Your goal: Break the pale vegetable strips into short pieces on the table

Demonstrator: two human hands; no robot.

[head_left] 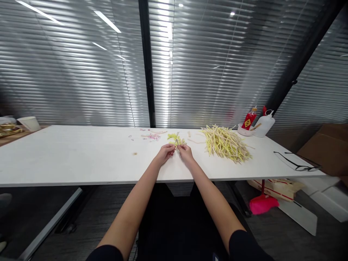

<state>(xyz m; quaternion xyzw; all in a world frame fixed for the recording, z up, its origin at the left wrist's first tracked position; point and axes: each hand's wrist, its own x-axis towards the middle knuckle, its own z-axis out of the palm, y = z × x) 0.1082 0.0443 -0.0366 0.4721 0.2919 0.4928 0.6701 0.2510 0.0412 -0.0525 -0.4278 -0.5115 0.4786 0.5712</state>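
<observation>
My left hand [164,153] and my right hand [186,153] come together over the white table [89,156], fingertips almost meeting. Both are closed in a pinch. What they pinch is too small to make out. Just beyond the fingertips lies a small cluster of short yellow pieces [173,136], partly covered by the fingers. To the right of my right hand spreads a large loose heap of thin yellow and cream strips [226,144]. Left of the cluster are scattered small pink and purple loops [152,136].
At the back right stand a red bottle [249,119] in a pale bowl [244,132] and a white squeeze bottle [264,125]. Black-framed glasses [300,167] rest near the right edge. A white cup [29,124] is at far left. Blinds [95,79] rise behind the table.
</observation>
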